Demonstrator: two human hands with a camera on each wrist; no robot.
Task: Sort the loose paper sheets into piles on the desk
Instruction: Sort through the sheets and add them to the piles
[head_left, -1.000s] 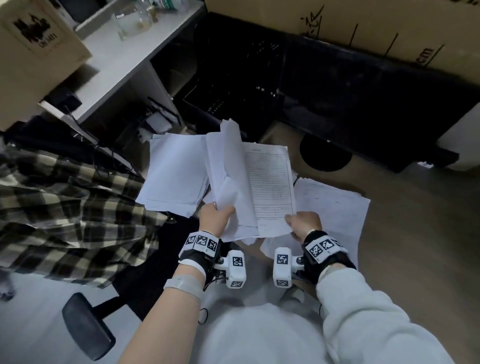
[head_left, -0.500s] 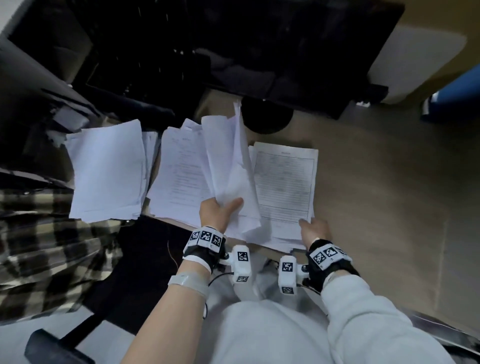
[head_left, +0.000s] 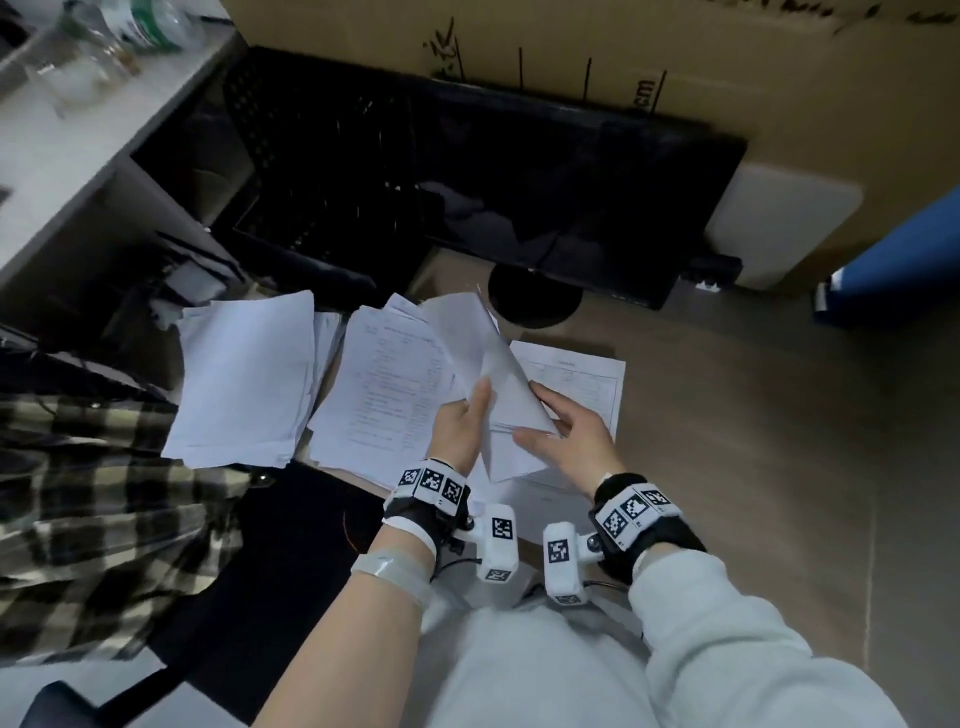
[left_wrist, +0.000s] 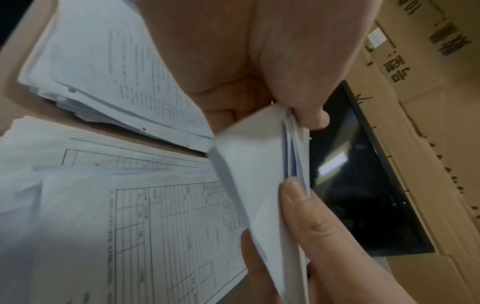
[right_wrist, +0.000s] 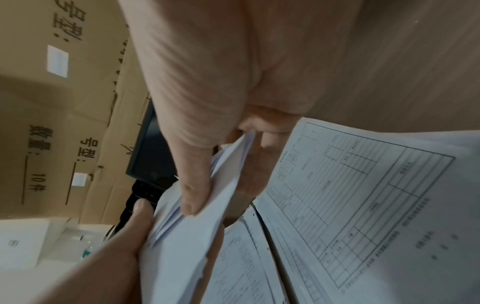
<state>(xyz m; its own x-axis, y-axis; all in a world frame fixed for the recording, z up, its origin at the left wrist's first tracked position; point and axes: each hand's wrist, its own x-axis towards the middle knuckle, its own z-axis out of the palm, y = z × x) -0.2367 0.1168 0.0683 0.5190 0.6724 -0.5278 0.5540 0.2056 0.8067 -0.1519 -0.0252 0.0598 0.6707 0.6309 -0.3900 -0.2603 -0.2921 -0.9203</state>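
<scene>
- The held sheets (head_left: 493, 374) stand tilted up above the desk (head_left: 753, 467), over the gap between the middle pile and the form pile, fanning toward 12 o'clock.
- The left hand (head_left: 460, 423) pinches their lower left edge: thumb on the near face, curled fingers behind, as the left wrist view shows.
- The right hand (head_left: 571, 431) pinches the lower right corner of the same bundle, thumb (right_wrist: 193, 185) on top and fingertips under the outermost sheet.
- Half a second ago the right hand lay flat on the form pile at 4 o'clock of the bundle; it is now up on the bundle itself.
- The form pile (head_left: 582, 384), with a printed table on top, lies flat at 3 o'clock of the bundle, partly under the right hand.
- The middle pile (head_left: 384, 395) of printed pages lies at 9 o'clock, touching the left hand's side.
- The blank pile (head_left: 244, 379) lies further out at 9 o'clock, its edge overhanging the desk.
- A monitor (head_left: 519, 182) stands at 12 o'clock, a cardboard box (head_left: 779, 78) behind it.
</scene>
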